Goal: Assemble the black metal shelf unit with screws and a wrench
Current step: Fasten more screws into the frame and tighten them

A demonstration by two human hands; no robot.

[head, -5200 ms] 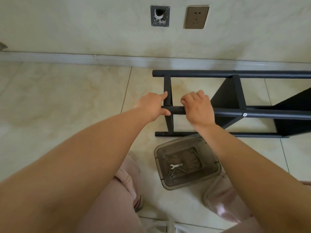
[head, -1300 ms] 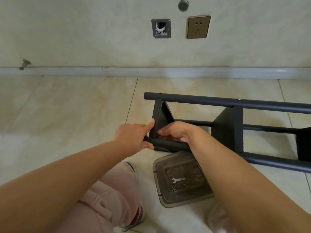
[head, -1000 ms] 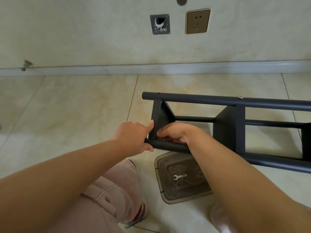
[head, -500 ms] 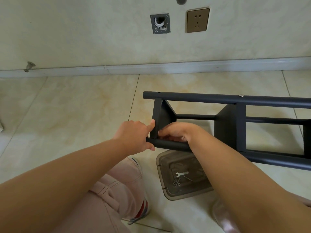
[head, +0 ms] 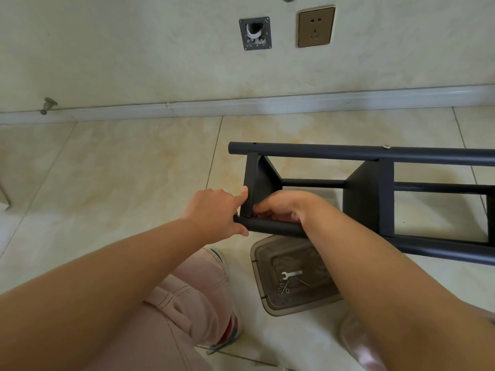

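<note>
The black metal shelf unit (head: 369, 194) lies on its side on the tiled floor, its tubes running off to the right. My left hand (head: 214, 210) grips the left end of the nearest tube (head: 273, 226), index finger against the end shelf panel (head: 254, 180). My right hand (head: 284, 206) is curled over the same tube just right of that panel, fingertips at the joint; what they pinch is hidden. A silver wrench (head: 291, 274) and several loose screws (head: 283, 289) lie in a clear plastic tray (head: 263, 295) below the tube.
The wall and baseboard (head: 241, 105) run across the back, with a brown socket (head: 316, 26) and an open wall box (head: 255, 33). A door stop (head: 48, 105) sticks out at left. My knees in pink trousers and a shoe (head: 227, 333) sit beside the tray.
Over five seconds the shelf unit has been rolled, so a different side faces up. In the last second both hands have stayed at the tube's left end; only the view shifted slightly.
</note>
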